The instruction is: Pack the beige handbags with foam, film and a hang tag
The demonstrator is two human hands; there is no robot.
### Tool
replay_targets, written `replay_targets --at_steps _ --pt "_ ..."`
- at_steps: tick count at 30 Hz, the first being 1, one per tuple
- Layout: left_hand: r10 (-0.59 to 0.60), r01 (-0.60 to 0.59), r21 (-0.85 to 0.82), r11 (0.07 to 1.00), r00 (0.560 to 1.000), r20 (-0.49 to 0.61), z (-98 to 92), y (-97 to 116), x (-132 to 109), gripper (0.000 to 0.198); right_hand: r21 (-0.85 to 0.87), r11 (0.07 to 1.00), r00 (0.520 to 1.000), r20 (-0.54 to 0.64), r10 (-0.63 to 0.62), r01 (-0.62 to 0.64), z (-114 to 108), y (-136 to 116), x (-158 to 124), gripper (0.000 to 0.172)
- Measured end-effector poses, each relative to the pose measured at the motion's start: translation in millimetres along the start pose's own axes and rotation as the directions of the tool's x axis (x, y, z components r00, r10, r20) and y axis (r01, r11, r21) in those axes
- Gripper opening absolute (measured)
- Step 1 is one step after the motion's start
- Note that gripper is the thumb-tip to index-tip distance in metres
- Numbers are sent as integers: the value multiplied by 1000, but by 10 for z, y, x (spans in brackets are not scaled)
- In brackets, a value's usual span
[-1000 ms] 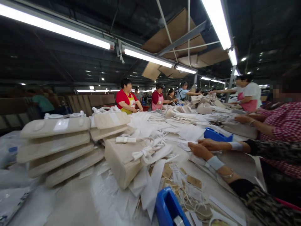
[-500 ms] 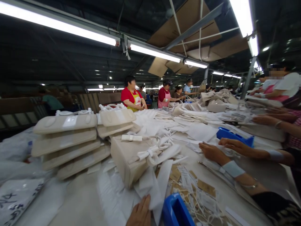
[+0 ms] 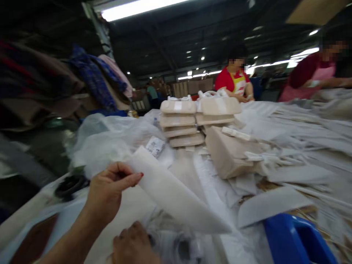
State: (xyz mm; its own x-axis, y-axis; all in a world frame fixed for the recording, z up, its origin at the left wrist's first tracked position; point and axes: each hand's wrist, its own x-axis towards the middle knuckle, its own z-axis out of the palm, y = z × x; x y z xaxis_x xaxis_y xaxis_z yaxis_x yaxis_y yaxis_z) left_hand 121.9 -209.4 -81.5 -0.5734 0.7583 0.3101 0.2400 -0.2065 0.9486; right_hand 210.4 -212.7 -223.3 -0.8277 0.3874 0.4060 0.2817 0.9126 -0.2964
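My left hand point(image 3: 108, 192) is raised over the near side of the table and pinches the upper corner of a white translucent sheet point(image 3: 173, 192), which slopes down to the right. My right hand point(image 3: 134, 245) sits low at the bottom edge with its fingers curled onto crumpled clear plastic point(image 3: 176, 249) under the sheet; what it grips is blurred. A beige bag point(image 3: 229, 156) with white straps lies on its side just beyond the sheet.
Two stacks of flat beige bags point(image 3: 181, 123) stand further back. A blue plastic bin point(image 3: 297, 240) is at the bottom right. Clear plastic bags point(image 3: 107, 141) heap at the left, with hanging clothes point(image 3: 93, 77) behind. Persons point(image 3: 235, 82) work at the table's far side.
The view has swung left and down. My left hand has come into view holding up the white sheet, and my right hand has moved lower onto the plastic.
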Motion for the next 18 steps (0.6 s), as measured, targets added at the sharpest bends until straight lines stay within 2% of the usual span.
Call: replay_targets --at_steps 2,5,7,9,10,11,12,13,14,16,18 --pt "-79 65 -95 993 985 -151 -516 79 26 30 41 999 994 101 30 -34 195 -287 113 18" --pt "-149 116 -137 984 951 -270 -1217 187 -27 36 70 996 983 180 35 -48 292 -378 178 12" --pt "-201 189 -74 979 947 -252 -1579 186 -78 49 83 996 978 206 9 -27 302 -340 193 14" --pt "-282 310 159 937 943 -179 -1816 63 -125 57 78 997 975 224 8 -26 301 -316 184 16" --pt "-318 344 372 862 939 -130 -1878 -52 -151 56 71 997 974 224 10 -27 299 -316 172 16" --pt "-347 325 606 726 934 -86 -1900 -196 -184 53 61 998 976 219 14 -28 295 -324 159 18" --pt "-370 256 794 551 928 -43 -1885 -364 -226 48 52 998 977 213 17 -28 289 -336 147 21" --pt "-389 155 914 375 921 4 -1840 -544 -278 44 47 999 976 216 14 -25 282 -349 139 24" --pt "-405 81 958 277 914 39 -1775 -726 -339 41 47 999 972 234 8 -19 274 -361 135 26" --pt "-463 -6 954 299 873 151 -1644 -1049 -480 32 42 999 957 290 1 -14 264 -376 140 28" --pt "-510 -61 911 407 813 282 -1592 -1268 -620 28 20 1000 946 324 2 -8 269 -375 148 29"
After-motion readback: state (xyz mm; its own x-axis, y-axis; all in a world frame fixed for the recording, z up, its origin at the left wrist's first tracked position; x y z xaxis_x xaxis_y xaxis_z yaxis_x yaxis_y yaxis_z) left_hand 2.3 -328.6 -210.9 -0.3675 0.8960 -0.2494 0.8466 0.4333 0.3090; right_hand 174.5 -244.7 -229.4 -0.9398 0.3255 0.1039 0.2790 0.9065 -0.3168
